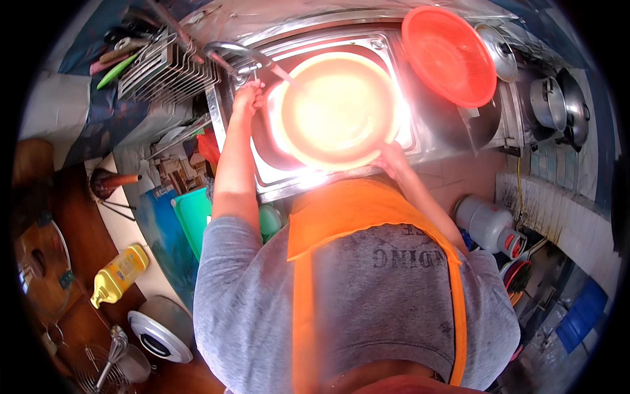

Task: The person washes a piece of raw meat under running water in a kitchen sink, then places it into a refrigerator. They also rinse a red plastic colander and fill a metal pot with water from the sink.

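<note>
A large round basin (339, 113) sits in the stainless steel sink (263, 189), its inside washed out by glare. The curved metal faucet (236, 47) reaches over the basin's far left rim. A pale streak, seemingly water, runs from its spout into the basin. My left hand (248, 97) has its fingers closed around the faucet's lever, left of the basin. With my right hand (392, 158) I grip the basin's rim at the near right. What the basin holds cannot be made out in the bright light.
A red plastic colander (449, 56) rests right of the sink, partly over a dark wok (485, 120). Farther right stand metal pots (549, 104). A wire rack (172, 74) with knives is at the far left. A gas cylinder (485, 224) stands low at the right.
</note>
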A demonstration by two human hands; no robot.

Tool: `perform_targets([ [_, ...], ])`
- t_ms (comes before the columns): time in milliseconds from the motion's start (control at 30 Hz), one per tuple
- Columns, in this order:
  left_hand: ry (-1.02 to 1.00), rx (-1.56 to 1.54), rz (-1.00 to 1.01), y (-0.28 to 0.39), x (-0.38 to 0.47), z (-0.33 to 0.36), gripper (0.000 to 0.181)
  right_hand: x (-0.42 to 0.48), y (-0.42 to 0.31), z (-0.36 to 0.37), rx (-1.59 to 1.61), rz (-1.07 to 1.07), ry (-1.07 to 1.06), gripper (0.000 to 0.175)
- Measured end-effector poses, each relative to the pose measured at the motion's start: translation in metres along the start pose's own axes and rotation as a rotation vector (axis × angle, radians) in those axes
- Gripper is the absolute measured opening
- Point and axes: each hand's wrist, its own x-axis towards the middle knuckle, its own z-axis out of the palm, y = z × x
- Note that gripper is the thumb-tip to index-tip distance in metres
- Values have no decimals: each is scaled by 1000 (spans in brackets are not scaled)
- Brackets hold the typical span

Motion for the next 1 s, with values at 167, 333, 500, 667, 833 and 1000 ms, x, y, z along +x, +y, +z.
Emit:
perform_targets([
  [167,-36,-23,-12,-1,6,-1,21,12,3,-6,39,-15,-3,39],
  [333,15,-26,-30,0,-1,3,19,16,5,-5,1,-26,27,41],
  [500,-37,-48,-31,1,3,3,20,24,14,-1,80,-10,10,38],
  [667,16,-58,-39,2,1,6,22,21,17,-1,72,-7,6,38],
  [833,35,-43,-24,1,-3,7,22,17,11,6,47,20,-9,39],
  [1000,56,-11,-23,1,-2,10,24,13,9,10,42,0,0,40],
])
